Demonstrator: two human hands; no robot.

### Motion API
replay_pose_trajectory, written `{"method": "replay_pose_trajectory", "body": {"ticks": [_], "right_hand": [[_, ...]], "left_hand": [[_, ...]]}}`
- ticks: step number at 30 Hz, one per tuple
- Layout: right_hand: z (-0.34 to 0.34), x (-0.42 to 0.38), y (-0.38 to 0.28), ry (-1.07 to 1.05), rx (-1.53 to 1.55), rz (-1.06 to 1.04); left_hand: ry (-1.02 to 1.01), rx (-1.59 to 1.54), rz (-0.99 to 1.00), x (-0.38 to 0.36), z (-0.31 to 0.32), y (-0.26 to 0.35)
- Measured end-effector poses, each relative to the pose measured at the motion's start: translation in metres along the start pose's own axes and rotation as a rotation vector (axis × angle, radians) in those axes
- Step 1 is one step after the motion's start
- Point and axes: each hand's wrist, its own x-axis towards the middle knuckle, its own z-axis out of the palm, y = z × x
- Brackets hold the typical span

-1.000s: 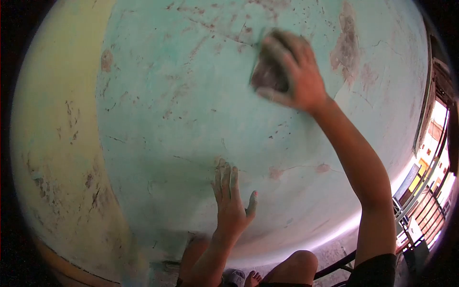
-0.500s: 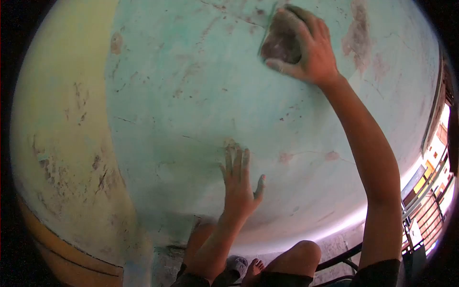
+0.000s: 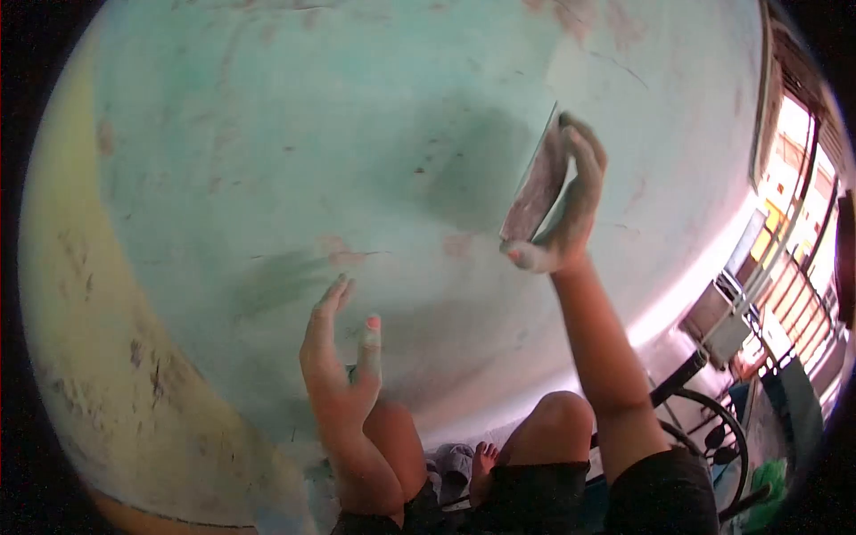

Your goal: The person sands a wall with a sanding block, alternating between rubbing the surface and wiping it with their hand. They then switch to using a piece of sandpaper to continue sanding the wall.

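Note:
A worn turquoise wall (image 3: 294,134) with cracks and bare reddish patches fills most of the view. My right hand (image 3: 571,205) holds a flat sheet of sandpaper (image 3: 538,183) lifted clear of the wall, its edge turned toward me. My left hand (image 3: 337,357) is raised in front of the wall with fingers spread, holding nothing and no longer flat against the surface. Both hands are dusted pale. My knees (image 3: 557,419) and bare feet (image 3: 484,464) show at the bottom.
A yellowish band of flaking paint (image 3: 80,294) runs down the left. At the right are a bright doorway with metal railings (image 3: 794,294), a dark curved metal frame (image 3: 704,428) and something green (image 3: 767,490) on the floor.
My right hand came down and off the wall with the sandpaper, turning it edge-on. My left hand lifted off the wall. The view swung toward the right.

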Motion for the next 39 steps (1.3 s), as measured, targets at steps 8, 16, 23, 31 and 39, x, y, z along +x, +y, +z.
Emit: {"method": "replay_pose_trajectory", "body": {"ticks": [8,16,23,31,39], "right_hand": [[-0.014,-0.097,-0.025,-0.073,0.109,0.311],[-0.011,-0.1,-0.031,-0.143,-0.136,0.269],[-0.008,-0.056,-0.025,-0.025,-0.264,0.181],[0.012,-0.035,-0.036,0.13,-0.074,0.117],[-0.018,-0.007,-0.048,0.281,0.379,0.571]], "left_hand": [[-0.201,-0.112,0.113,-0.004,0.058,0.004],[-0.047,-0.145,0.237,0.003,0.091,0.018],[0.061,0.223,0.49,0.032,0.097,0.054],[-0.062,0.088,0.184,0.054,0.065,0.088],[0.312,0.388,0.734,0.059,0.069,0.09]]}}
